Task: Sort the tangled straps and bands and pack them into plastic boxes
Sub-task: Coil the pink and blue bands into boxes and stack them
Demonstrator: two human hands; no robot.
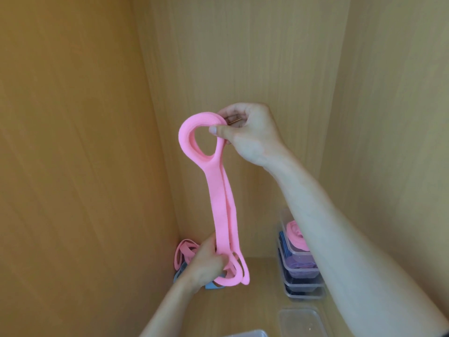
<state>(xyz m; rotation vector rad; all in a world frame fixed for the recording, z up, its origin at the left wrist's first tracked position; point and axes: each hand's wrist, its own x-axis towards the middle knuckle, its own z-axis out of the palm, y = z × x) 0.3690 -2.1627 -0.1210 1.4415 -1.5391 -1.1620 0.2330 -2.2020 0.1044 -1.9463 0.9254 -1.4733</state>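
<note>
Pinched the upper loop of the pink band (pixel 218 203) between thumb and fingertips of the right hand (pixel 245 132), toward 12 o'clock. Gripped its lower loops in the curled left hand (pixel 206 261), toward 6. Hung stretched mid-air, nearly upright. Probably called for even tension, flattened layers and a compact fold before packing into the stacked plastic boxes (pixel 301 268) at 4 o'clock.
</note>
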